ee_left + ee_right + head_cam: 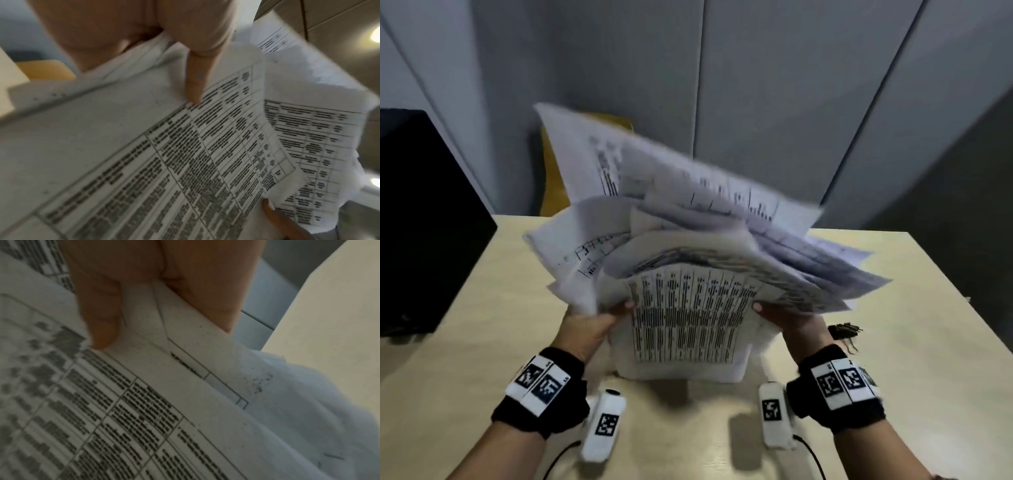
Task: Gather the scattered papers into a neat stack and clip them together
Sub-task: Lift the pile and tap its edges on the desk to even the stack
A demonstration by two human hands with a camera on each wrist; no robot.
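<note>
A loose, fanned bundle of white printed papers (688, 308) stands on its lower edge on the beige table (482, 342), its sheets splaying up and back. My left hand (589, 325) grips the bundle's left side, thumb on the front sheet. My right hand (787, 318) grips the right side the same way. In the left wrist view a finger (195, 87) presses on the top table-printed sheet (185, 162). The right wrist view shows the thumb (98, 321) pinching the papers (164, 402). Black binder clips (844, 330) lie on the table right of my right hand.
A black box (421, 222) stands at the table's left edge. A brown envelope or folder (554, 171) leans behind the papers. Grey wall panels (756, 85) close off the back. The table's right edge (962, 308) runs close to the clips.
</note>
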